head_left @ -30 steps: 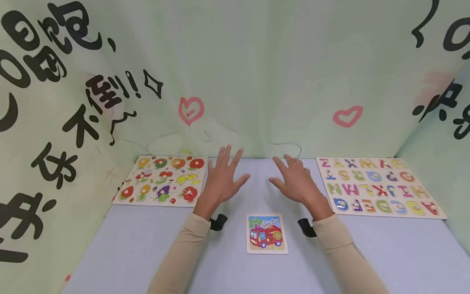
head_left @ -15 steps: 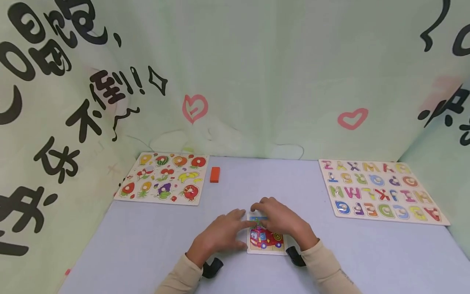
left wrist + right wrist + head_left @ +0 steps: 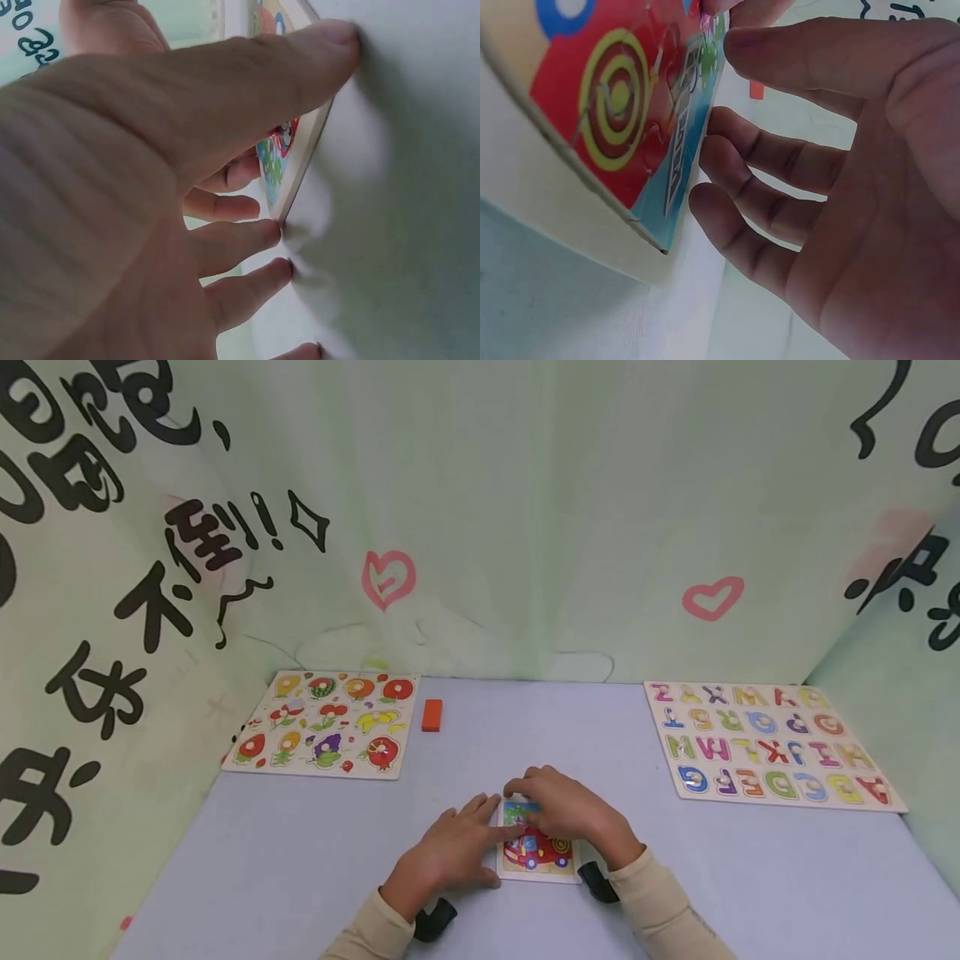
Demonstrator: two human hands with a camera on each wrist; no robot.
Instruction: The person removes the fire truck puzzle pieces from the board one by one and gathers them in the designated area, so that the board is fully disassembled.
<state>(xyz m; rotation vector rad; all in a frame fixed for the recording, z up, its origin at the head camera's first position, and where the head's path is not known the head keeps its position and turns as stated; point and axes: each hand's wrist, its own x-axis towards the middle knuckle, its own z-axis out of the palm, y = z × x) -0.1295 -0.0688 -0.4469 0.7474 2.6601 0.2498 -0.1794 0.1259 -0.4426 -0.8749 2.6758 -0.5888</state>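
A small jigsaw puzzle [image 3: 551, 870] with a red fire engine lies flat in its pale frame in front of me. At its left edge is my left hand [image 3: 457, 852], the index finger reaching over the picture. The left thumb [image 3: 330, 49] rests by the frame's side, and the other fingertips meet the table. My right hand [image 3: 566, 810] arches over the far part, its fingers bent loosely along the far edge. In the right wrist view the right thumb [image 3: 780, 56] reaches over the picture's upper end. Both hands hide part of the picture.
An orange block [image 3: 432, 716] lies farther back, right of a fruit puzzle board [image 3: 390, 772]. An alphabet puzzle board [image 3: 787, 804] lies at the back right. A pale green curtain [image 3: 480, 485] with writing hangs behind the table.
Both hands have come down from the back of the table onto the puzzle. The orange block, earlier behind the left hand, now shows. Over the last half second the hands barely move.
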